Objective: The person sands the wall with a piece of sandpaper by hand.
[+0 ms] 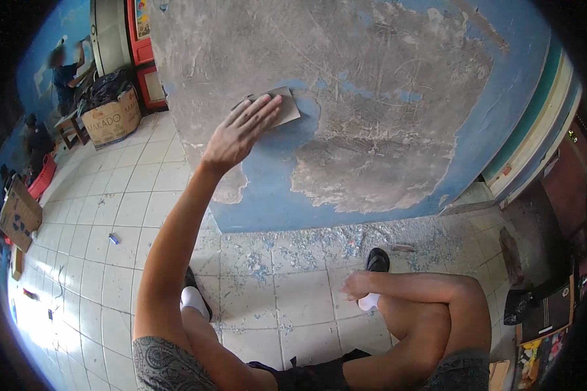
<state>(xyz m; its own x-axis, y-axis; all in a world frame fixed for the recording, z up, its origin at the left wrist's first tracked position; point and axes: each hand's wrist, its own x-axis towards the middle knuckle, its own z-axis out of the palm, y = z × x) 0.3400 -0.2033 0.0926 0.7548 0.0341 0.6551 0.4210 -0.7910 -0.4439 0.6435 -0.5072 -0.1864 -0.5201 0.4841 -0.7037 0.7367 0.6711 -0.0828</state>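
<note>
My left hand (236, 135) reaches up to the wall (385, 150), its fingers laid over a grey-brown sheet of sandpaper (289, 112) pressed flat on the surface. Under and around the sheet, blue paint (267, 169) meets bare grey plaster with ragged, flaking edges. My right hand (355, 285) hangs beside my right knee, loosely curled, with nothing visible in it. The forearm of that side rests across my bent leg. The undersides of the fingers of both hands are hidden.
Paint flakes (293, 251) litter the tiled floor along the wall's foot. A blue lighter-like object (114, 238) lies to the left. Further back are a cardboard box (113, 122) with black bags, a red basin (41, 176) and another person (65, 78). A doorway frame (535, 137) stands right.
</note>
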